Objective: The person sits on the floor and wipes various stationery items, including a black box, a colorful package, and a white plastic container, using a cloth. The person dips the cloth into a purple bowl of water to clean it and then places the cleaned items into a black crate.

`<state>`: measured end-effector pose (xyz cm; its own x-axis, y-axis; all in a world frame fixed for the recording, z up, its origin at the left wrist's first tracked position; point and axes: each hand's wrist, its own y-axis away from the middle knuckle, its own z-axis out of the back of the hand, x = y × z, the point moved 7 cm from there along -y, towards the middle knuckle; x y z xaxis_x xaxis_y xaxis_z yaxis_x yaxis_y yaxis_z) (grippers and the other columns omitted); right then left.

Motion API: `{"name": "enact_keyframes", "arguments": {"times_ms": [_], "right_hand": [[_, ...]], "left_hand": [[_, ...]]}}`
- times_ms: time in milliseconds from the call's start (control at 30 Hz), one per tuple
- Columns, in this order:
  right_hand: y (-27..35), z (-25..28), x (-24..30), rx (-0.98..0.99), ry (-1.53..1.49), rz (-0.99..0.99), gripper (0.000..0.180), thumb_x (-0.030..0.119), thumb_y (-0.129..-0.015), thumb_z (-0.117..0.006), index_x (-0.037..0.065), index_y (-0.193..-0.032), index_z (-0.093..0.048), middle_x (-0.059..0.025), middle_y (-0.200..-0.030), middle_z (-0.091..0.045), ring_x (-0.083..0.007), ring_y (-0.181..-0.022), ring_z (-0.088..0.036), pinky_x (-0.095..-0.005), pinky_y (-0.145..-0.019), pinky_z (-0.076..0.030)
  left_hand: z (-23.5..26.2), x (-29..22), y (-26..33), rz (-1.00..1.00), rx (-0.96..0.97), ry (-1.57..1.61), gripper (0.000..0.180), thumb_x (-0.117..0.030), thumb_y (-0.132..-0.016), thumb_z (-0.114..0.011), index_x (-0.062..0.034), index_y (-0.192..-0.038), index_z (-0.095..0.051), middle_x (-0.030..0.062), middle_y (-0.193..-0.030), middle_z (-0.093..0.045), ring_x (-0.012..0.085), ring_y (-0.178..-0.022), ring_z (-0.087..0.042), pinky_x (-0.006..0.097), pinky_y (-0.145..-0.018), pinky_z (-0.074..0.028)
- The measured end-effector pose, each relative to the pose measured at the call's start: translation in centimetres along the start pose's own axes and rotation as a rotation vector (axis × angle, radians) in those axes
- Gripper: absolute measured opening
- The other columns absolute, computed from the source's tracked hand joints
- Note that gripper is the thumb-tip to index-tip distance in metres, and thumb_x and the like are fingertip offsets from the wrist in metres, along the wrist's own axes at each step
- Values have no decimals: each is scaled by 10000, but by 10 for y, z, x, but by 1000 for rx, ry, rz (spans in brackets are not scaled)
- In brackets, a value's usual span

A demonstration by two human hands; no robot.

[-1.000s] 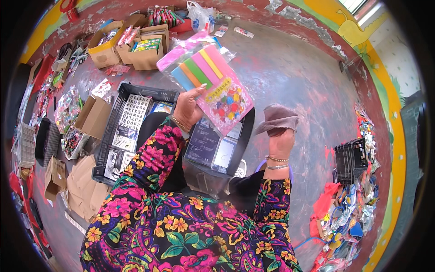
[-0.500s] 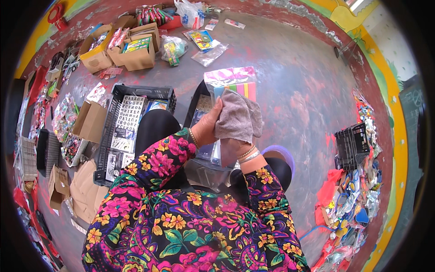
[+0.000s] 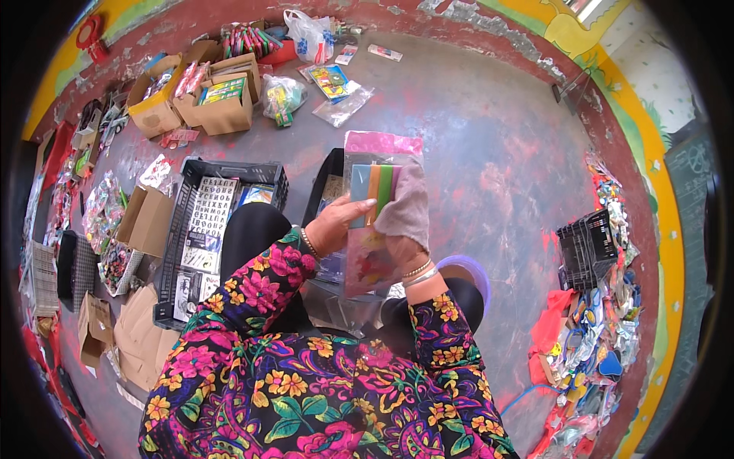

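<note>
A flat clear plastic packet with a pink top band and striped coloured sheets inside is held upright between my hands. My left hand grips its left edge, thumb lying across the front. My right hand is closed on a grey cloth, which lies against the packet's right side; most of those fingers are hidden under the cloth. Beneath the packet, a black crate between my knees holds flat packaged items, partly covered by my hands.
To my left, a black crate holds lettered sheets and packets. Cardboard boxes and plastic bags stand farther back. A purple round rim shows beside my right knee. At the right, a black basket sits by a heap of mixed goods.
The cloth has moved down and to the right across the packet, uncovering more of its striped front. My left hand has shifted slightly down and left, its thumb now on the packet.
</note>
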<state>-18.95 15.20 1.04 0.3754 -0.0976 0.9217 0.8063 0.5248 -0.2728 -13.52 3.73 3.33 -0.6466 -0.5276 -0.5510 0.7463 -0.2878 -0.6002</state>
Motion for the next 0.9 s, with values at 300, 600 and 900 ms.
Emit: {"name": "enact_keyframes", "arguments": {"times_ms": [300,600,900], "right_hand": [[10,53,-1,-175,-458,241,415,105,-868,-504,26,-1254,-376,-80,-1157,-502,-206,-1057,-499,-321,-906,-414],[36,121,-10,-25,610,175,451,40,-788,-589,3,-1222,-471,-95,-1240,-502,-216,-1121,-489,-304,-922,-395],[-6,46,39,269,348,-11,232,91,-780,-622,39,-997,-558,-56,-904,-594,-158,-800,-543,-292,-698,-451]], "left_hand": [[-34,16,0,776,302,969,445,-77,-835,-467,-28,-1275,-418,37,-1176,-500,109,-1053,-435,255,-931,-340],[-49,12,10,710,646,953,432,-88,-804,-473,-36,-1233,-466,29,-1087,-535,110,-984,-460,252,-881,-373],[-63,16,23,787,791,895,408,-74,-793,-469,-18,-1198,-477,23,-1054,-534,110,-947,-465,241,-850,-385]]}}
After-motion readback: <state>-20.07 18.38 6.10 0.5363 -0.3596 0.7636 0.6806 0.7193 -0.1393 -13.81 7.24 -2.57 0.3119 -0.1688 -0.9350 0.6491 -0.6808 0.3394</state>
